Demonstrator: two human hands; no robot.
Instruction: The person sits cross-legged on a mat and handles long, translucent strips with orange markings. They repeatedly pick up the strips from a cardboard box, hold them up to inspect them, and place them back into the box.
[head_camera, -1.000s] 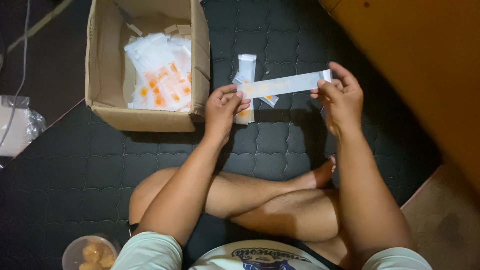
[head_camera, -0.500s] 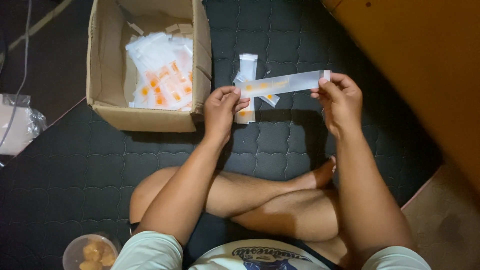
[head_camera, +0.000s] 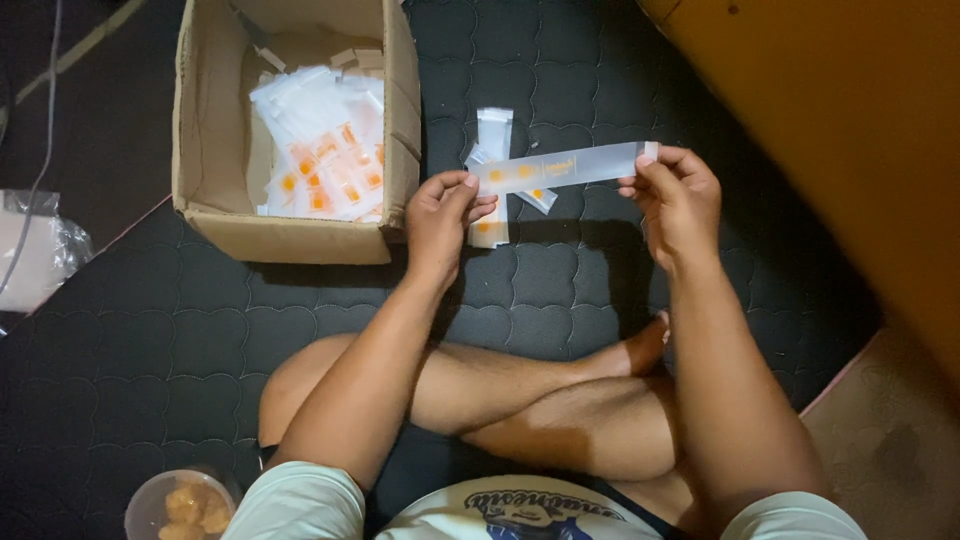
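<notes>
Left hand (head_camera: 438, 215) and right hand (head_camera: 678, 198) are each pinching one end of a long clear strip (head_camera: 562, 167) with orange bits inside, held stretched flat above the dark quilted mat (head_camera: 560, 290). A few more strips (head_camera: 495, 180) lie on the mat right under it. Cardboard box (head_camera: 215, 225) of packets (head_camera: 325, 150) sits just left.

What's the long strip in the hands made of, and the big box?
The strip looks like thin frosted plastic: pale and see-through, with orange pieces showing inside. The box looks like brown cardboard: matte, with folded flaps and dented walls.
</notes>
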